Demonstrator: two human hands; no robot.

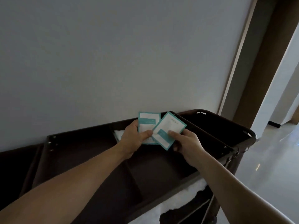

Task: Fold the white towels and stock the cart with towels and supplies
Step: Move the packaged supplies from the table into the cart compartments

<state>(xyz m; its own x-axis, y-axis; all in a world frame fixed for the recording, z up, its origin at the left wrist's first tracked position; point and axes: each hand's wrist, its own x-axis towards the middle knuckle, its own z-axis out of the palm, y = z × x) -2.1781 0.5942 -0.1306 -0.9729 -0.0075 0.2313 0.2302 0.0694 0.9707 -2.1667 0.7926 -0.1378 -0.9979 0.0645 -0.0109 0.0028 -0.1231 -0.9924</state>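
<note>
Now over the cart, we hold 2 teal-edged packets: left grip pinching the left packet, right grip the overlapping right packet; white towels lie below.

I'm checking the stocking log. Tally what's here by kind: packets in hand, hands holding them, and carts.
Teal-and-white packets: 2 (upright packet pinched in the left hand, tilted packet pinched in the right hand)
Hands: 2
Cart: 1
Total: 5
Any packets stacked behind these are hidden.
</note>
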